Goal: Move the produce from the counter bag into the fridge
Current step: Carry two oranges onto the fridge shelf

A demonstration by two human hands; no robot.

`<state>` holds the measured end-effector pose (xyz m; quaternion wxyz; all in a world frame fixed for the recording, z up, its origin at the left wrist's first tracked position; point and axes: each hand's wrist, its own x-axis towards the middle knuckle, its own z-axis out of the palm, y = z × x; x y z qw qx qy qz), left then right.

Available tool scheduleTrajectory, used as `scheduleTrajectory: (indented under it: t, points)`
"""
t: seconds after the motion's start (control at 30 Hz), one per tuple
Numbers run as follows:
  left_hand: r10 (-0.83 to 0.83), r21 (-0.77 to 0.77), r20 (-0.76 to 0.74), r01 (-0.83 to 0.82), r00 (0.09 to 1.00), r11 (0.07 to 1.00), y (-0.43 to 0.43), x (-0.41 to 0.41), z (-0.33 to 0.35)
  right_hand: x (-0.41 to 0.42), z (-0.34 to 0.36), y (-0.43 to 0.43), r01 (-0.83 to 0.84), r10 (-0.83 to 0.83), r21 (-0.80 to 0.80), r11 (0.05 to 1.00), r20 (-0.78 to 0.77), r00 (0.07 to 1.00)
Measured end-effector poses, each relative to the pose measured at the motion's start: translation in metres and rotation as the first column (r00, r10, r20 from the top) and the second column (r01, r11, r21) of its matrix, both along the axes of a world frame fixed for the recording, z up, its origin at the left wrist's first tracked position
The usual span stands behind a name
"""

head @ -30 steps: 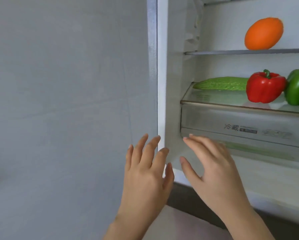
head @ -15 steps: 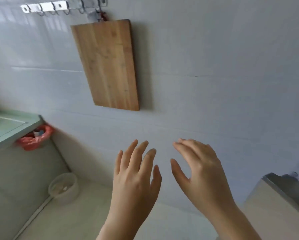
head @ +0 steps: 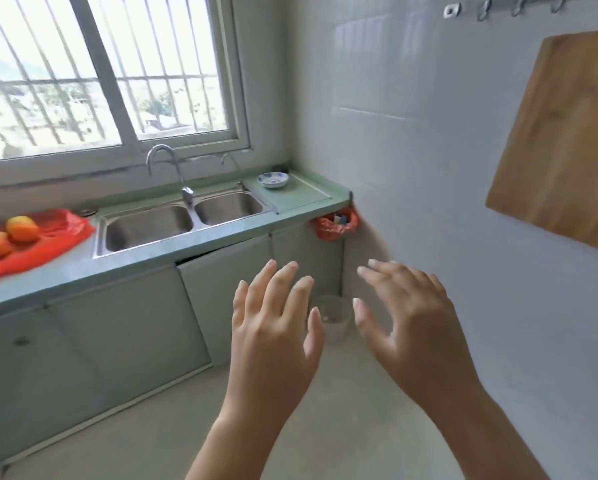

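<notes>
Low in front of the camera, the left hand (head: pixel 273 327) and right hand (head: pixel 418 323) hover side by side, apart, fingers spread, holding nothing. Farther left, on the green counter (head: pixel 152 268) beside the double sink (head: pixel 183 220), the red plastic bag (head: pixel 55 237) lies flat with two orange fruits (head: pixel 22 228) on it. A wooden cutting board (head: pixel 564 140) hangs on the right wall.

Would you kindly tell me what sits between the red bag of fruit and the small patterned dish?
In the head view, a double steel sink lies between the red bag and the dish, its faucet behind.
</notes>
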<state>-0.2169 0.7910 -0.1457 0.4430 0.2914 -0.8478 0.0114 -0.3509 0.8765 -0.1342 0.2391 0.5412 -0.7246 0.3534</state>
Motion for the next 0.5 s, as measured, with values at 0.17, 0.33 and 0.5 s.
scheduleTrajectory:
  t: [0.17,0.33,0.5]
  points:
    - [0.279,0.005,-0.019,-0.279,0.960,0.960,-0.079,0.124,-0.001,0.105,-0.001,-0.109,-0.226,0.226,0.059,0.972,0.000,0.974]
    - [0.494,0.022,0.030,-0.495,0.869,0.869,-0.122,0.224,-0.018,0.197,-0.013,-0.190,-0.410,0.411,0.066,0.910,-0.005,0.911]
    - [0.612,0.081,0.069,-0.616,0.788,0.784,-0.160,0.285,-0.037,0.260,-0.032,-0.254,-0.560,0.560,0.076,0.825,0.022,0.828]
